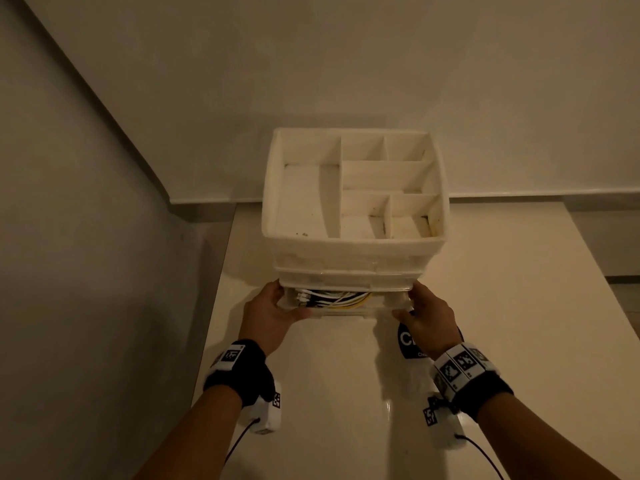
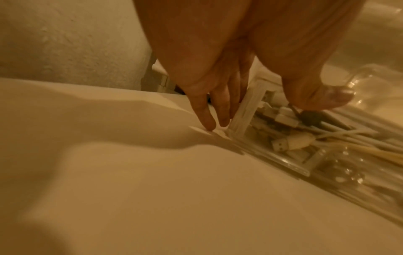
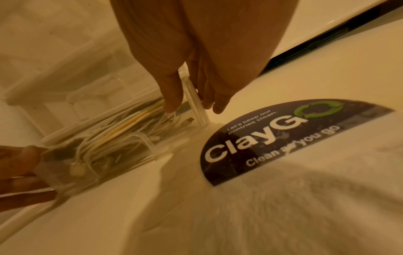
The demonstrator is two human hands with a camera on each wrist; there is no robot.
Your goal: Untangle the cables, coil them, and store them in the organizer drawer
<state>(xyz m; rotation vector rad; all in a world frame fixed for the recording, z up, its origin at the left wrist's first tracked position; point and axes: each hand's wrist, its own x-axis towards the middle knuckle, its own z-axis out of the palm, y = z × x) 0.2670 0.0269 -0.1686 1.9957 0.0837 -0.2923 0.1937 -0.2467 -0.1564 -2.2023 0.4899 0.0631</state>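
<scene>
A white organizer (image 1: 353, 261) with open top compartments stands on a white counter (image 1: 339, 393). Its lowest clear drawer (image 1: 394, 301) is pulled out a little and holds white and yellow cables (image 1: 341, 299) in loops. My left hand (image 1: 287, 304) grips the drawer's left front corner. In the left wrist view the fingers (image 2: 209, 119) lie along the outer side wall and the thumb (image 2: 325, 101) is over the cables (image 2: 301, 141). My right hand (image 1: 405, 306) pinches the right wall, thumb (image 3: 172, 103) inside the drawer (image 3: 152, 146) near the cables (image 3: 122, 134).
A dark round "ClayGo" sticker (image 3: 283, 134) lies on the counter under my right wrist. A grey wall (image 1: 86, 237) runs close along the counter's left edge, and the back wall stands just behind the organizer. The counter stretches toward me and to the right.
</scene>
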